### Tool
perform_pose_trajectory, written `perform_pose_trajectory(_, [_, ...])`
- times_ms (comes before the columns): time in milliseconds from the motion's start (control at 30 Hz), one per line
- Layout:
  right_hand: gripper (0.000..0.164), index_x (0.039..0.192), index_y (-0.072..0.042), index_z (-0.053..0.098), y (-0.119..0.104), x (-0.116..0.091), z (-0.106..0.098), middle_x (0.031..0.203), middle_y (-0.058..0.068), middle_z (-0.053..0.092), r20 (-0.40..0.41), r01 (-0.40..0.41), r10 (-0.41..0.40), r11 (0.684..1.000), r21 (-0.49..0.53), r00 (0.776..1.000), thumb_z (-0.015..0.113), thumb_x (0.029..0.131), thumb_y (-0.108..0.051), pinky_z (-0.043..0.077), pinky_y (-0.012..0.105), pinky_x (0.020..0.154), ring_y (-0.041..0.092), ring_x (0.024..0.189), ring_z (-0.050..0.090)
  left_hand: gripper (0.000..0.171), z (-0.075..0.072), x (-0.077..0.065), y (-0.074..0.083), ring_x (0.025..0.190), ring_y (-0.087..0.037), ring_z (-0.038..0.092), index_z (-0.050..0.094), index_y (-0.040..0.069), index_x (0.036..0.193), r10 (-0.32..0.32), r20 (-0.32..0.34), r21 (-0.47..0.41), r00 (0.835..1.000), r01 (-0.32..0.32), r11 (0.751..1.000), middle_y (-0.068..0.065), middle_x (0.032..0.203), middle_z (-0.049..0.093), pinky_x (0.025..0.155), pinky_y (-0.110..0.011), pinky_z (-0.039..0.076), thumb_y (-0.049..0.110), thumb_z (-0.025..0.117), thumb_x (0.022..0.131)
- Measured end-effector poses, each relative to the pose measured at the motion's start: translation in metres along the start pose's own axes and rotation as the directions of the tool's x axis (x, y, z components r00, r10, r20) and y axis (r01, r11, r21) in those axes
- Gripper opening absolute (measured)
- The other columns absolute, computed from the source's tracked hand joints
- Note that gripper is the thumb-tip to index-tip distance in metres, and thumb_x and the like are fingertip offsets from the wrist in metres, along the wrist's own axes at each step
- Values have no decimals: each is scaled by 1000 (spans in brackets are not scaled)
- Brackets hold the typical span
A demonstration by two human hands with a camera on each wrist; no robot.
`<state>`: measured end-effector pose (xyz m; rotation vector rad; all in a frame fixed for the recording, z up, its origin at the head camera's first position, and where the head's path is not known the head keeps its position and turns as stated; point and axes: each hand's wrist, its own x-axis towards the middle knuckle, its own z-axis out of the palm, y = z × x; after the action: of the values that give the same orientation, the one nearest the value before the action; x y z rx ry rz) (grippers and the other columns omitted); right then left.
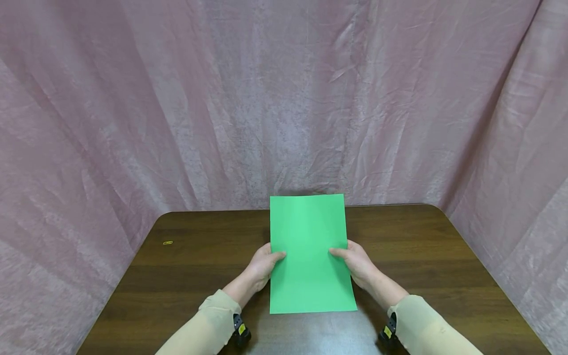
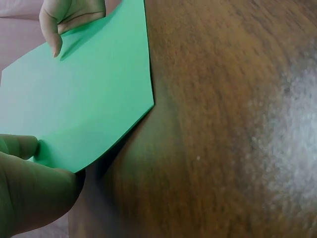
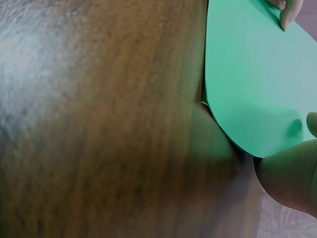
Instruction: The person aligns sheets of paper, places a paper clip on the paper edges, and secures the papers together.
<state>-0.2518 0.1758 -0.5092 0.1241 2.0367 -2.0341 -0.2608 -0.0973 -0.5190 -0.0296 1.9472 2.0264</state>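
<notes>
A sheet of green paper (image 1: 308,231) is held upright-long between both hands, its near edge close over the table. My left hand (image 1: 264,264) pinches its left side, thumb on top and the other fingers hidden beneath. On the opposite side my right hand (image 1: 357,261) grips the paper the same way, thumb lying over the face. The left wrist view shows the green sheet (image 2: 99,84) bowing slightly near the left thumb. In the right wrist view the paper's side edge (image 3: 233,114) curves up from the tabletop beside the right hand (image 3: 292,173).
A small yellow paper clip (image 1: 167,242) lies on the brown wooden table (image 1: 204,236), toward the far left. Pink curtains (image 1: 266,98) hang behind the table and along its right side. Dark wrist cameras sit below both hands.
</notes>
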Motion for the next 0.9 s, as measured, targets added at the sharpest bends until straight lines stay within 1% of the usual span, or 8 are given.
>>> perform_pose_trajectory(133, [56, 149, 7, 40, 4, 3, 1, 132, 22, 59, -13, -9, 9, 1000, 12, 1000, 62, 102, -15, 58, 43, 83, 26, 101, 67, 50, 0, 1, -2, 106, -27, 64, 37, -9, 149, -4, 1, 11, 1000, 4, 1000, -21, 130, 58, 89, -42, 56, 11, 53, 106])
perform_pose_trajectory(433, [58, 149, 8, 39, 7, 4, 2, 137, 24, 56, -27, -7, 7, 1000, 15, 1000, 62, 102, -14, 57, 42, 84, 26, 104, 66, 50, 0, 2, -5, 108, -27, 64, 37, -8, 149, -4, 2, -3, 1000, 4, 1000, -21, 132, 57, 90, -43, 55, 13, 53, 107])
perform_pose_trajectory(700, [54, 147, 6, 43, 13, 5, 3, 124, 21, 64, -34, -11, 12, 999, 33, 999, 63, 101, -13, 59, 43, 81, 27, 97, 69, 51, -2, 1, -8, 109, -28, 64, 35, -7, 151, -1, 31, -17, 1000, 2, 1000, -21, 132, 57, 91, -43, 56, 15, 51, 108])
perform_pose_trajectory(900, [56, 149, 7, 41, 15, 3, 2, 130, 22, 62, -28, -4, 5, 1000, 29, 1000, 63, 101, -13, 58, 42, 82, 27, 101, 68, 51, -3, 1, -12, 108, -26, 65, 36, -6, 152, 0, 45, -32, 999, 2, 999, -19, 132, 59, 90, -41, 56, 15, 51, 108])
